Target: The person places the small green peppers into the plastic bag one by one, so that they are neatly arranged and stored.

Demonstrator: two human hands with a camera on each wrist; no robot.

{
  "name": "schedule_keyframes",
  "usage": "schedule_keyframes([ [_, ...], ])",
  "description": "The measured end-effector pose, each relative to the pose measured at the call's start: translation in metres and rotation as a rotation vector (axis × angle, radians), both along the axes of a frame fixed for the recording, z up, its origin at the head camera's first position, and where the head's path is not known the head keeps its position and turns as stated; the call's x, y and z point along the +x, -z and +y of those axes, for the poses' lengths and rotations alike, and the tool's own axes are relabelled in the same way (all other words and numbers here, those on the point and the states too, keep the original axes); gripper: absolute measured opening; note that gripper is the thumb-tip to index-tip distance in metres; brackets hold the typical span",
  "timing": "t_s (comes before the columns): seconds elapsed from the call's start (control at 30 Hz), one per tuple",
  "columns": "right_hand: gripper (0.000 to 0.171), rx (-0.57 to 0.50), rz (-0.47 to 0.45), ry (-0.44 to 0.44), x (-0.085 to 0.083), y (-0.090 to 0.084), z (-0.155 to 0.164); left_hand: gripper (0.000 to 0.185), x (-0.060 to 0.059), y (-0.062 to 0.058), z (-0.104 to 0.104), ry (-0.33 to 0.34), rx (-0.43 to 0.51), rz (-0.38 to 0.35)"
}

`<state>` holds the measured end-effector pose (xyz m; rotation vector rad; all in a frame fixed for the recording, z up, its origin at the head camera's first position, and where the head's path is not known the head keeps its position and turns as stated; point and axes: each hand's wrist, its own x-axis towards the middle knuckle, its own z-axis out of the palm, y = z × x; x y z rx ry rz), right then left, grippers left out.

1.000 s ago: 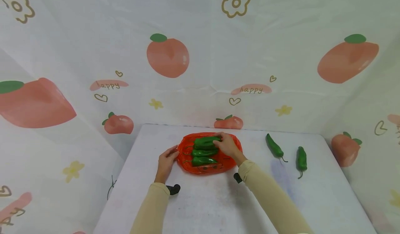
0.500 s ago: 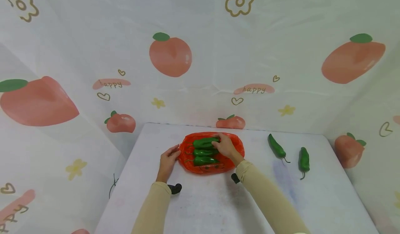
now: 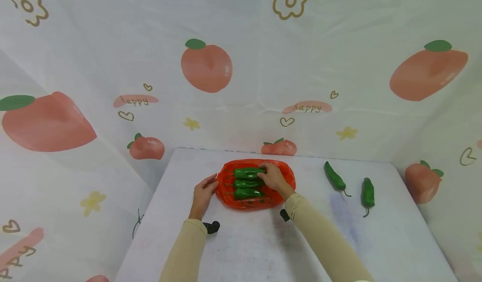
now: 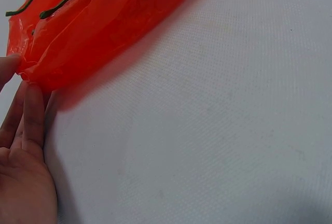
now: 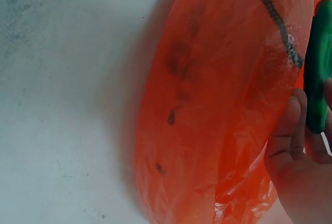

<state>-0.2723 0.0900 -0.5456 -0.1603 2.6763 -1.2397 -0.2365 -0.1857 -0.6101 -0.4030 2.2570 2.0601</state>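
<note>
- Our right hand (image 3: 273,177) has lowered the top green pepper (image 3: 248,173) from a tilted pose 1 s ago until it lies level, just behind the other 2 peppers (image 3: 245,188) on the red bag (image 3: 286,177).
- Our fingers have settled lower over that pepper's near end.

Head camera looks forward and down over the whole bench (image 3: 244,248). Both wrist cameras sit close, low over the bench, sharing the red bag (image 4: 104,22).

"happy" twice on backdrop cloth (image 3: 241,106)
</note>
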Motion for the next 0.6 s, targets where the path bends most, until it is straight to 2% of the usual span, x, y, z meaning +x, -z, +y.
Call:
schedule_keyframes([
  [0.23, 0.039, 0.022, -0.026, -0.001, -0.0009, 0.0049, 0.0015, 0.033, 0.0004, -0.0005, -0.0001, -0.001, -0.010, -0.011],
  [0.47, 0.035, 0.021, -0.065, 0.001, 0.0019, 0.0025, 0.0014, 0.034, 0.0012, 0.0002, 0.0018, -0.013, -0.016, -0.007],
  [0.6, 0.034, 0.015, -0.057, -0.004, 0.0021, 0.0016, 0.0017, 0.034, 0.0003, 0.0006, 0.0018, -0.018, -0.023, -0.002],
])
